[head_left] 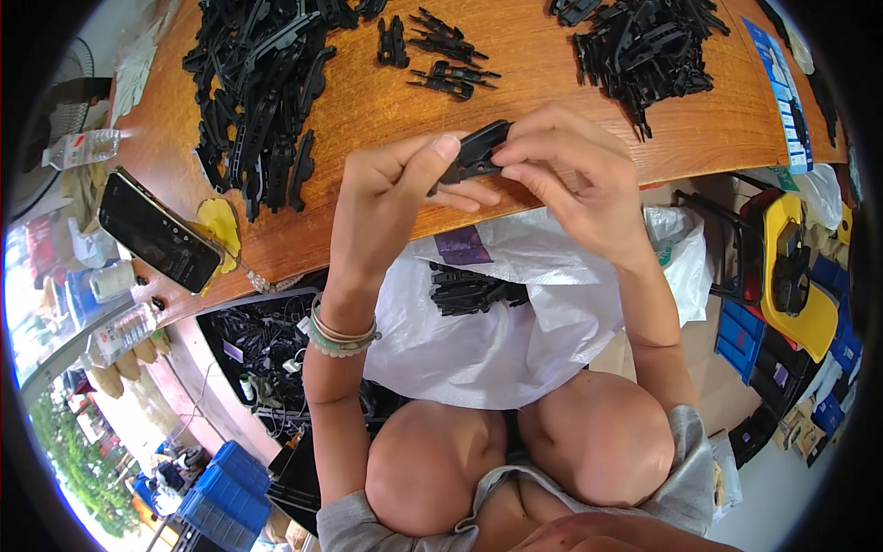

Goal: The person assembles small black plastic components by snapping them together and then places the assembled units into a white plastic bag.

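Observation:
A black plastic clip-like part [484, 147] is held up over the table's front edge. My left hand [391, 184] grips its left end, thumb on top and fingers beneath. At the other end, the fingertips of my right hand [584, 175] pinch the part; whether a second small piece is between them I cannot tell. Beyond my hands, a few small black pieces [449, 78] lie on the wooden table [515, 55]. Long black strips form a big pile [267, 110] to the left, and smaller black pieces a heap [648, 60] to the right.
Below the table edge, an opened white woven sack [552, 345] holds black parts [474, 290]. A phone [158, 230] leans on a yellow stand [219, 230] at the left corner. Under it is a black bin [248, 331]. A yellow chair [782, 304] stands at right.

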`<state>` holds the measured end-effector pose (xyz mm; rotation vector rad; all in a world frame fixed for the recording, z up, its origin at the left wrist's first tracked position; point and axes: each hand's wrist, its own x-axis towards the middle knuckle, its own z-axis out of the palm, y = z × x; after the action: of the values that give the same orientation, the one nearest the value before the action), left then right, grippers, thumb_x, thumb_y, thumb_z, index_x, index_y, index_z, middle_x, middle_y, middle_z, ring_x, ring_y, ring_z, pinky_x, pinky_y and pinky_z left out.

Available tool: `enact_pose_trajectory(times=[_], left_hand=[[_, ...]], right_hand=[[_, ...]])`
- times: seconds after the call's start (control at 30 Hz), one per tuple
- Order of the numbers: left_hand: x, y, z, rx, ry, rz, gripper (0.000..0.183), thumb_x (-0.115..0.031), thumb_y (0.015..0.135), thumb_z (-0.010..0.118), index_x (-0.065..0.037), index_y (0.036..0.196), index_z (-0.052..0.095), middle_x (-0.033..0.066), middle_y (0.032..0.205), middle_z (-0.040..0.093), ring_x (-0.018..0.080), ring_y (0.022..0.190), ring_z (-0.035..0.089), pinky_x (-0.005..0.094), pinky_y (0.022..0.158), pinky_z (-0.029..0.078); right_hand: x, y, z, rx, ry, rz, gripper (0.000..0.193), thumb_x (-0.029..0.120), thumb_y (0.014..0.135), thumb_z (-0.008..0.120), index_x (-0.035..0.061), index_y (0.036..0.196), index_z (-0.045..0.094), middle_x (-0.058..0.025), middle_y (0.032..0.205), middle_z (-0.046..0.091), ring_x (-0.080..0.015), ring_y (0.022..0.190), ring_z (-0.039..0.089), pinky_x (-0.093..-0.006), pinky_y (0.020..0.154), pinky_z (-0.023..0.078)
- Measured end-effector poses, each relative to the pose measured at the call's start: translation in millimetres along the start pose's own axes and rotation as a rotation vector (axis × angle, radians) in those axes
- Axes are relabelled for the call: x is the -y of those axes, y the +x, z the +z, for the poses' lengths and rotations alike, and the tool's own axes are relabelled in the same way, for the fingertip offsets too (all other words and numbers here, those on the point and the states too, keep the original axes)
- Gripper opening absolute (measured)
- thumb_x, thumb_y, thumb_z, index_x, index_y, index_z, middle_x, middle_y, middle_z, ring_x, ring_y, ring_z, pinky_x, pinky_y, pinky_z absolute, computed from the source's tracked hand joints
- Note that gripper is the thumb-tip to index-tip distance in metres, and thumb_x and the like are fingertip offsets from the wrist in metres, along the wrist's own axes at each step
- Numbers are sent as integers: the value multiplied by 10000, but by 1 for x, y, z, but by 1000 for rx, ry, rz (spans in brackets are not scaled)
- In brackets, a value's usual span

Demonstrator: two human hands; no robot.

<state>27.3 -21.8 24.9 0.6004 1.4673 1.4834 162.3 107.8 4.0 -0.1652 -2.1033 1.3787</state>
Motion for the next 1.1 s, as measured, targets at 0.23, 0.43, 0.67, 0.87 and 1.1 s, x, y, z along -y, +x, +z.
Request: enact_pose_trajectory(times=[0.23,0.43,0.67,0.87,1.1], left_hand=[[9,-11,-2,-14,639,371,266,-59,779,702,21,1022,629,101,761,653,127,578,545,233,574,452],[12,-15,-5,35,658,475,274,-59,759,705,21,1010,629,160,722,615,242,562,576,277,550,462],[7,-15,0,39,670,411,222,-35,758,684,29,968,655,92,786,685,89,708,628,235,656,490],[14,-15,-9,91,611,382,289,-63,725,750,14,985,649,150,815,669,177,622,632,269,575,492],[5,-20,-60,-577,1174,501,176,-89,717,751,-15,831,640,91,781,620,201,618,606,297,557,452]], right_hand=[[-2,-7,-1,-17,21,6,170,-50,734,683,-6,896,660,-72,875,581,-145,677,544,-241,555,424],[2,-6,6,-57,-133,-90,317,33,680,741,6,979,640,-101,865,580,-218,671,554,-288,584,444],[1,-10,3,-25,-192,-78,290,19,674,733,-11,943,629,-113,766,571,-243,639,545,-305,553,430],[8,-9,6,-24,-49,95,231,39,710,734,-13,913,637,-90,760,583,-195,640,550,-290,548,434],[5,-17,-1,516,334,318,162,88,754,708,8,878,644,-76,797,597,-219,653,573,-328,586,451]])
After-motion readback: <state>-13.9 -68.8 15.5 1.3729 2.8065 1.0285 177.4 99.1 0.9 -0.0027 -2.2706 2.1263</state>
